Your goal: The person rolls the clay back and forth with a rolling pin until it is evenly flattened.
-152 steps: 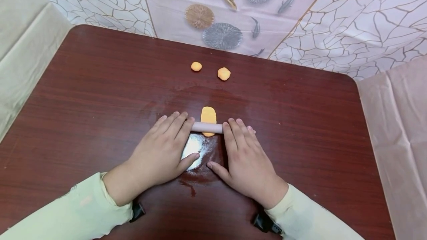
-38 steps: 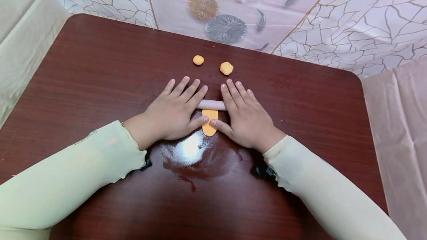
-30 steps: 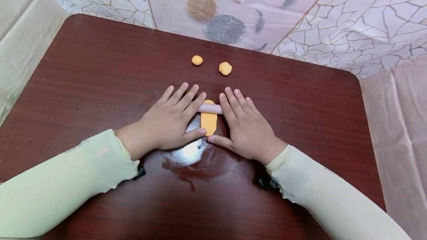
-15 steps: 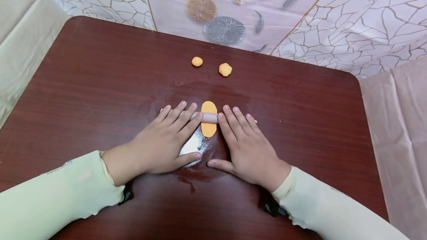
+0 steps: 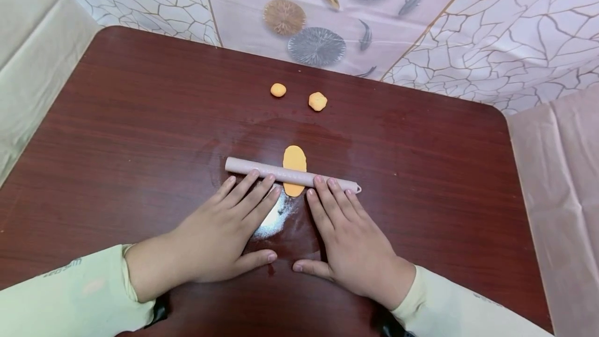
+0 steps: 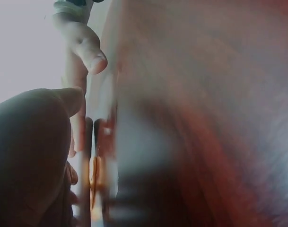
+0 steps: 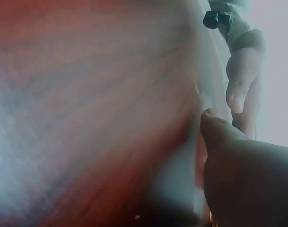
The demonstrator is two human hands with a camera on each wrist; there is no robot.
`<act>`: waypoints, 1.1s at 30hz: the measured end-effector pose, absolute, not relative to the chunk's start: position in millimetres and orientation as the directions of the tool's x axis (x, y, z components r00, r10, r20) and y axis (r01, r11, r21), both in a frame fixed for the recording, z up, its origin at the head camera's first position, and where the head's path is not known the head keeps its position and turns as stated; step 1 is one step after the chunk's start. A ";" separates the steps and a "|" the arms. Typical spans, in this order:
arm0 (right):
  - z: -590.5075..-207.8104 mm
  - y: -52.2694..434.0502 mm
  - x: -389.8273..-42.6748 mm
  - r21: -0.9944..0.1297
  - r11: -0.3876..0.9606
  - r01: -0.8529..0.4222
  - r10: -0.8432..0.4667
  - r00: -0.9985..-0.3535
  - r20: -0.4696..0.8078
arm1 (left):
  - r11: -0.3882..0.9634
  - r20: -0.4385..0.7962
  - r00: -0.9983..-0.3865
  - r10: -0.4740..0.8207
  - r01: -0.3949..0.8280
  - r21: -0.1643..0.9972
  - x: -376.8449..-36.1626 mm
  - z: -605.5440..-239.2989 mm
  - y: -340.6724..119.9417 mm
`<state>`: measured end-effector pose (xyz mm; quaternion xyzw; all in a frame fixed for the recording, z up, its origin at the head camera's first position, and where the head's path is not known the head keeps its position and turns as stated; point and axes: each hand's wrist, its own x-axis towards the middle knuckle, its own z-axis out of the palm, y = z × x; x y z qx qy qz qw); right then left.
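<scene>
From the head view I see my left hand and right hand lying flat on the table, fingers straight and slightly spread, only the fingertips touching the near side of the rolling pin. The pin lies crosswise just beyond both sets of fingertips, resting on the near end of the flattened orange dough, which shows in the gap between my two hands and stretches away from them. Two small dough balls sit well beyond my fingers; both wrist views are too blurred to add anything.
</scene>
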<state>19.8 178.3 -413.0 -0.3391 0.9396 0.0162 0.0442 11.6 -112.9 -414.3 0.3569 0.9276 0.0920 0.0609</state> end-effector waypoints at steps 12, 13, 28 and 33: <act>-413.6 180.8 16.0 -0.017 0.766 -0.643 -0.642 -0.763 -0.073 | 0.801 -0.017 -0.811 0.585 0.574 0.170 -12.4 -417.2 -103.1; -413.5 180.4 15.2 -0.020 0.765 -0.643 -0.643 -0.763 -0.068 | 0.806 -0.019 -0.815 0.579 0.569 0.164 -11.3 -418.1 -102.3; -413.7 169.5 3.7 -0.037 0.777 -0.628 -0.629 -0.777 -0.027 | 0.824 -0.013 -0.832 0.554 0.546 0.153 -0.2 -425.7 -88.4; -416.3 168.5 -7.8 -0.047 0.791 -0.610 -0.612 -0.791 -0.025 | 0.823 -0.016 -0.833 0.553 0.544 0.163 -12.9 -425.4 -88.8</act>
